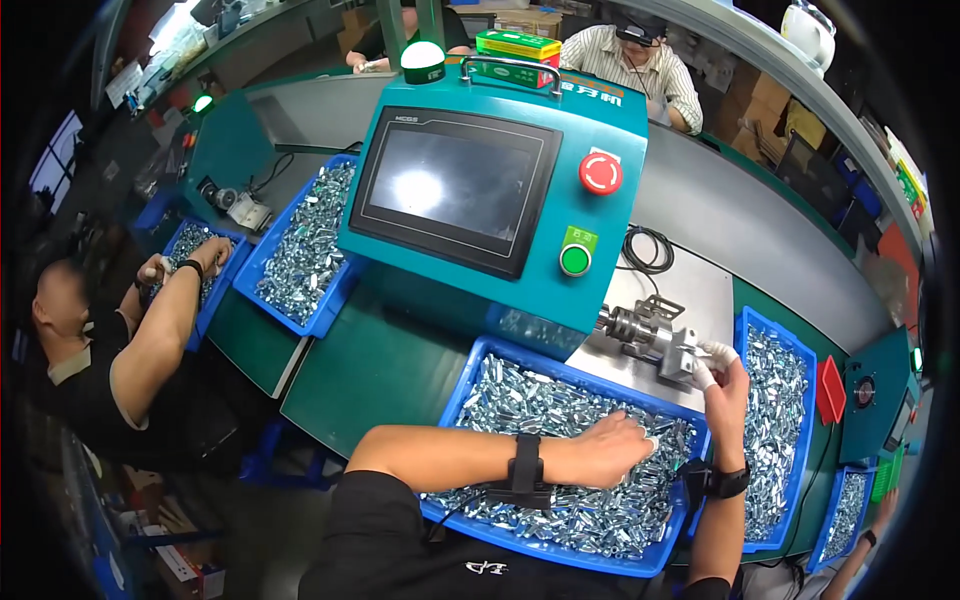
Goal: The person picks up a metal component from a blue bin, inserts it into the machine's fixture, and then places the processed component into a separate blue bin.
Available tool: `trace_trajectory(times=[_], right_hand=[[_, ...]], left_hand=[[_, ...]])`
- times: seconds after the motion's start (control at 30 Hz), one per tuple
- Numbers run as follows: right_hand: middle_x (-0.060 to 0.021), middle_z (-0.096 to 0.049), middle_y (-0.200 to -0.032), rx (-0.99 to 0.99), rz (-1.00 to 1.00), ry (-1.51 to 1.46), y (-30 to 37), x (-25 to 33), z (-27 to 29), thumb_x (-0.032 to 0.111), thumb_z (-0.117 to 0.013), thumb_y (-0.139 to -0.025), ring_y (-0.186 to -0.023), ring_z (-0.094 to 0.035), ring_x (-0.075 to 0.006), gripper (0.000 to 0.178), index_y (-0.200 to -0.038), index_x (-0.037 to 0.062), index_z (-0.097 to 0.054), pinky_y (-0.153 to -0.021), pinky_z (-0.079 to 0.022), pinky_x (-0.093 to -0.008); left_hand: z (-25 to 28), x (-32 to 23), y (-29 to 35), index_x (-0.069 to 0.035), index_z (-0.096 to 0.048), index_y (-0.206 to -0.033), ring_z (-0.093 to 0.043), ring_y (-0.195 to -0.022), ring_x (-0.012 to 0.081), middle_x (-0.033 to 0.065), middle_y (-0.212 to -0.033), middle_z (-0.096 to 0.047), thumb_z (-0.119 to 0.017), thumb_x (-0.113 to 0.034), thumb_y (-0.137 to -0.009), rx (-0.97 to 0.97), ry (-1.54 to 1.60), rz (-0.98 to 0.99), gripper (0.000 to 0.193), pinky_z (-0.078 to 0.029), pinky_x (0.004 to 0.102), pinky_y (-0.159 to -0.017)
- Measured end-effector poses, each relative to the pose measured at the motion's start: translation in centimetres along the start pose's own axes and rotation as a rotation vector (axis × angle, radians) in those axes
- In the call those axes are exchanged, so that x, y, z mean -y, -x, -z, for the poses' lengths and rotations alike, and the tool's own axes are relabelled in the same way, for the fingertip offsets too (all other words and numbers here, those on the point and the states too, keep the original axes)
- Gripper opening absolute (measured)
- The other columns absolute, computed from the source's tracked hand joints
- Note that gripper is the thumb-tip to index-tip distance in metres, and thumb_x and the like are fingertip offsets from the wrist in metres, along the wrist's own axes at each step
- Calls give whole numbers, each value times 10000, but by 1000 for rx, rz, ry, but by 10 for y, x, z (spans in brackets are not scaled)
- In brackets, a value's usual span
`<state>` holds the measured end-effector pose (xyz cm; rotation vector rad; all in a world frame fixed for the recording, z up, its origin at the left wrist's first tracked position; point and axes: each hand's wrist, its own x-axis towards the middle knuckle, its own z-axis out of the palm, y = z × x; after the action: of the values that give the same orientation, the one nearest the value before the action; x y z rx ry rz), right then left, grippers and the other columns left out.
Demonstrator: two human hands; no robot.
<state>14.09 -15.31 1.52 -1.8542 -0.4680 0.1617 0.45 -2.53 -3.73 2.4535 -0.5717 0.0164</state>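
My left hand (612,450) rests among small shiny metal pieces (530,395) in the blue bin (560,548) in front of me. Its fingers curl down into the pieces, and whatever they grip is hidden. White coverings wrap some fingers of my right hand (728,385), raised at the metal fixture (682,357) to the right of the machine. Thumb and fingers there come together in a pinch beside the fixture; what lies between them is too small to name. Just left of the fixture sits a round metal chuck (628,325).
A teal machine (480,290) with a dark screen (450,185), red stop button (600,173) and green button (575,260) stands ahead. More filled blue bins stand right (803,440) and left (318,322). A co-worker (110,350) works at left; another person (640,70) sits opposite.
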Motion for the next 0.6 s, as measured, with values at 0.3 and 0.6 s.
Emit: trace_trajectory(times=[0.3, 0.6], right_hand=[[-158, -633, -715, -45, 287, 753, -18, 18, -27, 171, -703, -735, -666, -634, -300, 365, -1051, 10, -617, -612, -499, -382], [-182, -635, -691, -136, 142, 724, -19, 16, 2, 183, -661, -639, -691, -628, -390, 302, -910, 54, -621, -620, -493, -468]], left_hand=[[4, -2, 0, -44, -605, -900, -538, -929, 269, 97, -864, -557, -623, -37, -640, 54, -86, -40, 260, -393, 407, -804], [16, 0, 4, -85, -608, -878, -549, -872, 301, 100, -830, -563, -619, -58, -654, 39, -49, -107, 226, -414, 416, -771]])
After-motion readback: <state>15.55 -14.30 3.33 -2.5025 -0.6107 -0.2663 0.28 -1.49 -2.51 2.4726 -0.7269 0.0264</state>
